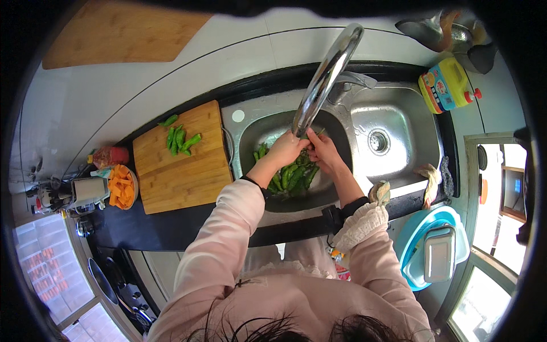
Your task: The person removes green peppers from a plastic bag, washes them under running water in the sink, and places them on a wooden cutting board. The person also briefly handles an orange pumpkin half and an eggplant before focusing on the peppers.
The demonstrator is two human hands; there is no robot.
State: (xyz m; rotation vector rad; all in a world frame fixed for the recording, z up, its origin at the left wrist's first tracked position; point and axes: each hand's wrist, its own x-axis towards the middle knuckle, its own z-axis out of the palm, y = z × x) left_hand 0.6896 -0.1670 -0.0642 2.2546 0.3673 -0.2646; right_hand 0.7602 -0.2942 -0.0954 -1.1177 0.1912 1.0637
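My left hand [283, 148] and my right hand [323, 150] meet under the spout of the chrome faucet [327, 72]. Between their fingertips is a green pepper, mostly hidden by the fingers. Below them, several long green peppers [295, 176] lie in the left basin [331, 124] of a stainless steel sink. My wrists hide part of that heap. On the bamboo cutting board [179, 179] to the left, a small group of green peppers [180, 140] lies near the far side.
A bowl of orange chunks [122, 188] stands left of the board. The right basin [395, 124] has a drain. A yellow detergent bottle [446, 85] stands behind it. Cloths [427, 184] hang over the front edge. Blue plastic basins [410, 252] are at the lower right.
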